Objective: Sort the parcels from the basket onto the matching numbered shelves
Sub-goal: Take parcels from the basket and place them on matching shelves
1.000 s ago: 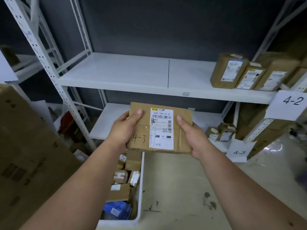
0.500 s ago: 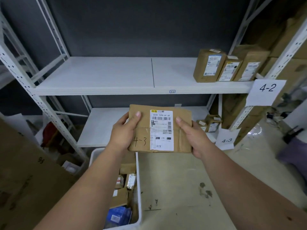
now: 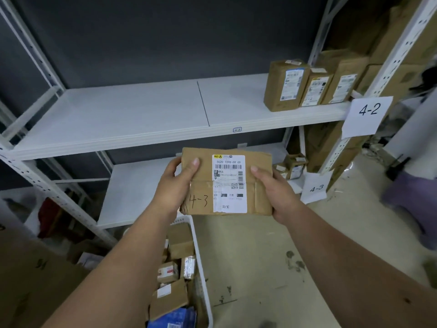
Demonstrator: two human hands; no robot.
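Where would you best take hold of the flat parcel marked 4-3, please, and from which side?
Take the parcel by its two short ends, one from each side, as the left hand and right hand hold it now: thumbs on top, fingers beneath. It is flat and wide, so an end grip likely steadies it and leaves the label and handwritten 4-3 readable.

Single head view, worn high, looking forward and down. I sit close over both forearms, facing the white shelf [image 3: 142,119] rack against a dark wall. Floor [image 3: 260,245] and basket [image 3: 201,252] fall in the lower frame. No second view to overlap.
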